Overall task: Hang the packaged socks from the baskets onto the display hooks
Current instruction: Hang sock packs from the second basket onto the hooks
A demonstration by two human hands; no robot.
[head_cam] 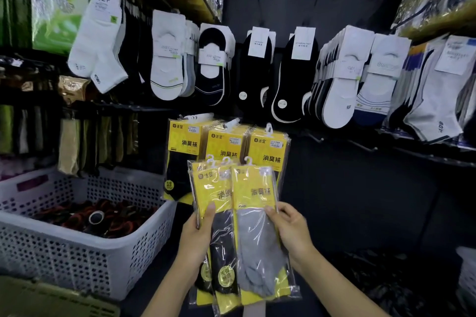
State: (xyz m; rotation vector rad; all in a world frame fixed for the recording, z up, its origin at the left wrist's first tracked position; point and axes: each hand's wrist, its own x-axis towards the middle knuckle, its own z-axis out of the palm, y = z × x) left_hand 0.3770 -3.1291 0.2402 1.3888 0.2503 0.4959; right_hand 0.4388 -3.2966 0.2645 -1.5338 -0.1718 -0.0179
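As I look down past white basket, left hand just right of it grips black-sock packs, thumb flat on front, other fingers tucked behind. Right hand, farther right of basket, pinches grey-sock pack, thumb on front, fingers curled round edge. Held packs overlap. Hanging yellow packs sit up and right of basket.

Head-worn view – forward and down, close on sock display
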